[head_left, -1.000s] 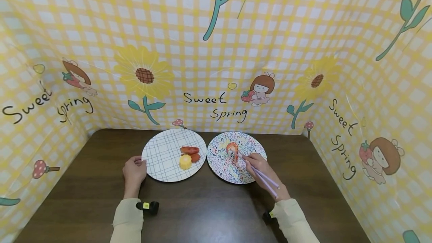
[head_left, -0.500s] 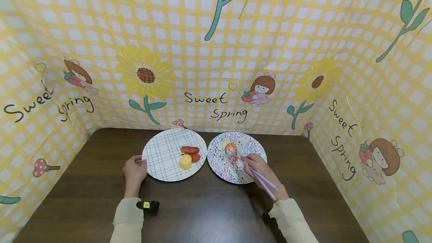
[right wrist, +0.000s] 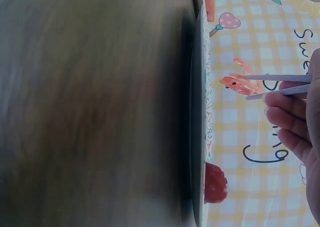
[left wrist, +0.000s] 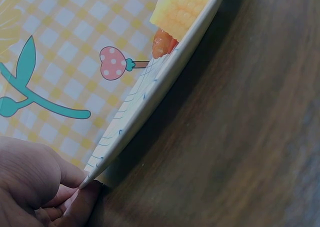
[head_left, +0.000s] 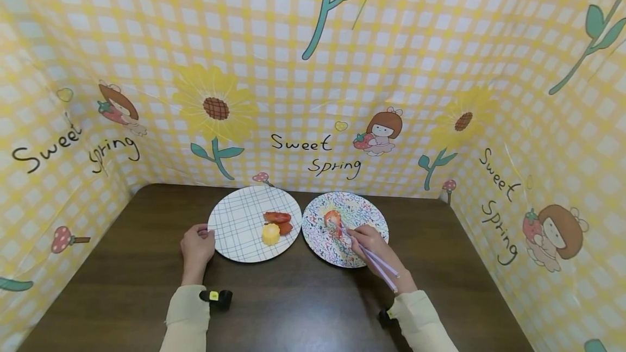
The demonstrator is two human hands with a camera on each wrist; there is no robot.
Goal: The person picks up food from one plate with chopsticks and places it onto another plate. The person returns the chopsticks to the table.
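My left hand pinches the left rim of the grid-patterned plate, with the thumb above and fingers below in the left wrist view. That plate bears a piece of corn and two reddish sausage-like pieces. My right hand holds a pair of pale purple chopsticks over the speckled plate. Between their tips is an orange shrimp, which appears raised off the plate in the right wrist view. A bumpy dark red piece sits on the speckled plate, hidden by my right hand in the head view.
Both plates stand side by side, rims nearly touching, at the back of the dark wooden table. A yellow checked cloth walls in the back and both sides. Each wrist wears a black camera.
The shrimp has shifted slightly left and turned in the chopsticks, whose rear ends have swung a little leftward. My left hand keeps its hold on the grid plate. The head view has shifted slightly.
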